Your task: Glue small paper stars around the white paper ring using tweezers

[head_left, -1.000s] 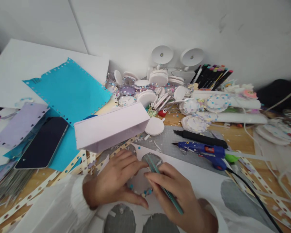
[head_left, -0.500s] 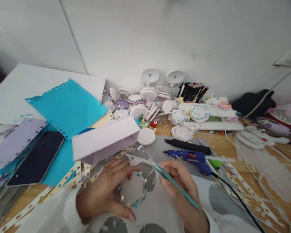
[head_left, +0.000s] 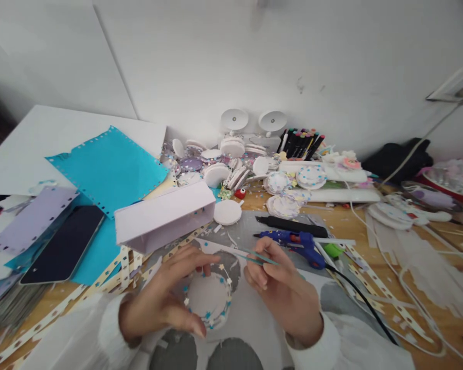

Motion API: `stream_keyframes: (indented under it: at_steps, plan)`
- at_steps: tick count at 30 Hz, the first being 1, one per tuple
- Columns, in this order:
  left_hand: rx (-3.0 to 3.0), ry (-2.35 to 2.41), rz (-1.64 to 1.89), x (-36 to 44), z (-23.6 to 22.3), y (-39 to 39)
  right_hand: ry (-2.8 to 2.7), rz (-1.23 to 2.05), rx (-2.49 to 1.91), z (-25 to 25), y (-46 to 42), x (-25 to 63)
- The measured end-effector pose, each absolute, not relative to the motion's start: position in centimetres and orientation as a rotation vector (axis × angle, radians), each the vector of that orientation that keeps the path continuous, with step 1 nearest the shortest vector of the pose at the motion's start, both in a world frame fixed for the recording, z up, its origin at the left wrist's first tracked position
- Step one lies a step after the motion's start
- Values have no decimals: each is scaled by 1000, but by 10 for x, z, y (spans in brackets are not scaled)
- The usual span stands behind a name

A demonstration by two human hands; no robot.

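Observation:
My left hand [head_left: 165,298] grips a white foam disc [head_left: 208,299] whose rim is dotted with small blue and white paper shapes, tilting it up off the table. My right hand [head_left: 281,290] is closed round a thin teal stick [head_left: 254,256] that points left, its tip just above the disc. Both hands work over a white sheet with round holes cut in it [head_left: 254,318]. A blue glue gun [head_left: 297,241] lies just beyond my right hand.
A folded pale paper box [head_left: 162,216] lies behind my left hand, with a phone [head_left: 65,244] on turquoise paper [head_left: 108,167] at the left. Foam discs [head_left: 227,211], markers [head_left: 301,144], a black pen [head_left: 291,226], punched strips and cables crowd the back and right.
The disc has been lifted and tilted in my left hand. My right hand has swung the stick from steep to nearly level. The view has risen, showing more wall.

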State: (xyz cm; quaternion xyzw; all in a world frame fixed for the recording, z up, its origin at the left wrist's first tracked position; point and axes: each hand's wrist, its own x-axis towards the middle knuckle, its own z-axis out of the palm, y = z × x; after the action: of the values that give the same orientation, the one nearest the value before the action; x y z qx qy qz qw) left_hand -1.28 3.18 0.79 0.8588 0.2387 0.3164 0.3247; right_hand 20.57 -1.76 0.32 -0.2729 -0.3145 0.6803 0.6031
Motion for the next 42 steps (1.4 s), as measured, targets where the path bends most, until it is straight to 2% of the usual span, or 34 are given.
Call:
stream_keyframes:
  at_steps: [8, 19, 28, 42]
  plan:
    - [2401, 662, 444, -12, 30, 27, -755, 1575, -634, -2, -14, 205]
    - [2402, 666, 632, -16, 51, 15, -1201, 1460, -717, -8, -22, 200]
    - [2397, 703, 645, -20, 49, 2, -1635, 1184, -874, -13, -33, 200]
    - [2401, 909, 615, -72, 42, -9, -1769, 888, -988, -14, -32, 201]
